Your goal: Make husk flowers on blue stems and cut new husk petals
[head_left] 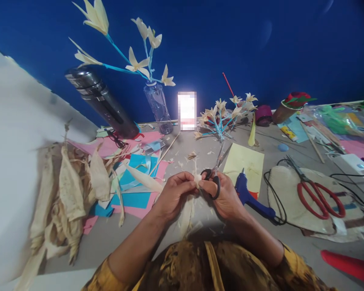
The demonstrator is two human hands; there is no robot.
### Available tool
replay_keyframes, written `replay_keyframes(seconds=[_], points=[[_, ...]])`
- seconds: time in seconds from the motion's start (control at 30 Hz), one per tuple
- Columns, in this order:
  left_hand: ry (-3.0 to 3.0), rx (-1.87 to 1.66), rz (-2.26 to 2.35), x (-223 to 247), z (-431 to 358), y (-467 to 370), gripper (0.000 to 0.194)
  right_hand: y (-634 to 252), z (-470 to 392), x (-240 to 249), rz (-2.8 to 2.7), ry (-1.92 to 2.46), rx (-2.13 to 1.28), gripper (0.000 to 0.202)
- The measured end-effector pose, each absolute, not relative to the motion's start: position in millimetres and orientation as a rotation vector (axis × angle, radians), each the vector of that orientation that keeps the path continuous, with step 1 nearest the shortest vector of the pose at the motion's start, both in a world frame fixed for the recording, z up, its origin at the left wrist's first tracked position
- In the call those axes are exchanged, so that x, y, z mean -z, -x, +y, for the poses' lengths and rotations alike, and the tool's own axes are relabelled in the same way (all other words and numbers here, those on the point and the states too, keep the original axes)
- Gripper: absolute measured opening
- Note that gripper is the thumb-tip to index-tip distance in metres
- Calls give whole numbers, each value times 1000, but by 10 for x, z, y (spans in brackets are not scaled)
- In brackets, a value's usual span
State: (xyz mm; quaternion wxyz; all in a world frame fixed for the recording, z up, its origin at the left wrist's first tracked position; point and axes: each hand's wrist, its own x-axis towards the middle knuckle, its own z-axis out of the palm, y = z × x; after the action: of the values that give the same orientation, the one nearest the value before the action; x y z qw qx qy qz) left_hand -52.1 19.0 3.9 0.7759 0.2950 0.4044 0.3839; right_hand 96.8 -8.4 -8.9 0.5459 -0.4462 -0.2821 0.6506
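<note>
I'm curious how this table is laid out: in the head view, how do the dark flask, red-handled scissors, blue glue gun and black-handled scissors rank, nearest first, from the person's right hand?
From the right hand:
1. Black-handled scissors: in that hand.
2. Blue glue gun: just to its right.
3. Red-handled scissors: farther right.
4. Dark flask: back left.

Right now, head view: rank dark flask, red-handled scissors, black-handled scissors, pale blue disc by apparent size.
1. Dark flask
2. Red-handled scissors
3. Black-handled scissors, partly hidden by the right hand
4. Pale blue disc
</note>
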Motion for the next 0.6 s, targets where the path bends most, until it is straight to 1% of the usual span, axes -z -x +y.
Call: replay_keyframes(seconds=[0.07,0.2,0.3,0.43,0.6], points=[[-594,-869,887,-60,205,540,23,-995,-101,86,-831,1099,-1539,30],[-584,-980,906,-103,237,593,23,-1019,-146,92,-1230,1170,-1566,56],[-604,-1056,932,-123,246,606,22,-977,-186,98,-1339,1174,-1643,66],[-645,-1121,960,-111,232,587,20,-909,-217,91,-1335,1128,-1733,68],[-717,-1154,977,-58,209,588,16,-894,-198,66,-1365,1148,-1707,67]])
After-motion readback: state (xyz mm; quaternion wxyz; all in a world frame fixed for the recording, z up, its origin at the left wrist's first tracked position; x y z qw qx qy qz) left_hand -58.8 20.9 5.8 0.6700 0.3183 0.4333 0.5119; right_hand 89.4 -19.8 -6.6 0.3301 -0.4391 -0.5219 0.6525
